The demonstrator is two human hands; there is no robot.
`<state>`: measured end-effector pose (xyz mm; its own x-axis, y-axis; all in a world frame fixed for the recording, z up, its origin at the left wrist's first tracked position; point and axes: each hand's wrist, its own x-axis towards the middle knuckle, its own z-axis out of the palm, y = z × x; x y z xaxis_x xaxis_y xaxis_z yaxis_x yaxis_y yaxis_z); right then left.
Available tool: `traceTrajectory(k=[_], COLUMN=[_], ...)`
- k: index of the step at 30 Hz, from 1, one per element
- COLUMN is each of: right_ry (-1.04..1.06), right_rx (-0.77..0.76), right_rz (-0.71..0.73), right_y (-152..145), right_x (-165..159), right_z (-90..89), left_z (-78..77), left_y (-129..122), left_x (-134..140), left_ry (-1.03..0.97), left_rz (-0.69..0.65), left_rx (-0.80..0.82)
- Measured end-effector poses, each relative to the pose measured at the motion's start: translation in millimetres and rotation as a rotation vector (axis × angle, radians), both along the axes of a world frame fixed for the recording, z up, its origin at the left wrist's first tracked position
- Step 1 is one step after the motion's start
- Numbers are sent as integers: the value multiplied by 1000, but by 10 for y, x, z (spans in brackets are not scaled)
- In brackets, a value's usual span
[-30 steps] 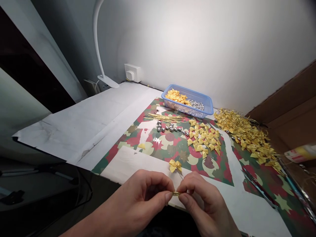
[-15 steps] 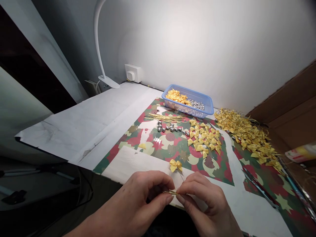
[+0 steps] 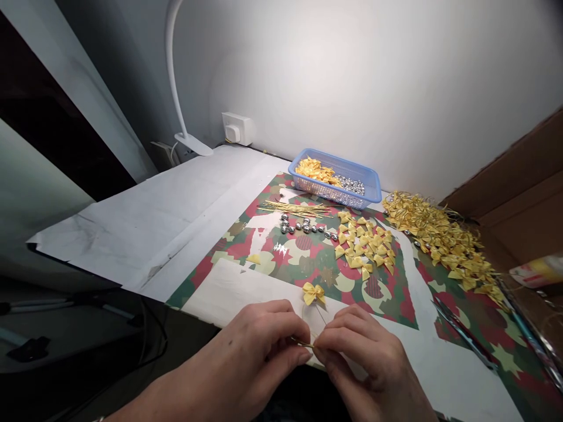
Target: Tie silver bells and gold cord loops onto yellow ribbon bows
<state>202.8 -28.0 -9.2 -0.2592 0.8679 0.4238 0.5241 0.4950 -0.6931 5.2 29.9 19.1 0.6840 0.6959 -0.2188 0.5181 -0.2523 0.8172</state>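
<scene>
Fingertips nearly meeting, the left hand [image 3: 264,340] and right hand [image 3: 372,354] pinch a thin gold cord [image 3: 303,343] running crosswise, a yellow bow [image 3: 313,293] just beyond.

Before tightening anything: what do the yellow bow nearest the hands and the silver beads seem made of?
Yellow bow: probably satin ribbon, given the soft sheen on its folded loops. Silver beads: mirror-like highlights; metal or metal-coated plastic, can't tell.

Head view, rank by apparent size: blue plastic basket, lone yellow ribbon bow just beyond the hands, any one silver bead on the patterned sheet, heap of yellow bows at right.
Largest to smallest:
1. Heap of yellow bows
2. Blue plastic basket
3. Lone yellow ribbon bow, nearest the camera
4. Silver bead
</scene>
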Motion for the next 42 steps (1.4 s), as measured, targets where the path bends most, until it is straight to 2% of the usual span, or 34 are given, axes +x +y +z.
traceTrajectory(k=[4,7,10,17,21,26,35,39,42], right_ry=[3,58,137,283,275,232,167,128,134], right_rx=[-26,-60,-158,-280,-263,-226,-241,-154,-64], right_rz=[-30,-30,-42,-63,-65,-47,-64,-85,-148], right_y=[-28,-40,-58,-113,-110,-96,-83,-93,-116], right_x=[7,29,61,27,28,54,57,11,-39], right_z=[-26,-26,-52,-232,-240,-230,-253,-263,-297], left_z=[-30,-53,-67,-47,-27,-61,-82,-105,-113], left_y=[4,18,33,36,33,26,-14,-34,-39], left_x=[6,17,21,31,50,45,37,36,34], left_ry=[-88,-143,-183,-153,-106,-94,-107,-99,-123], left_rz=[26,61,82,78,109,74,90,72,69], left_rx=[33,-64,-177,-227,-212,-175,-75,10,9])
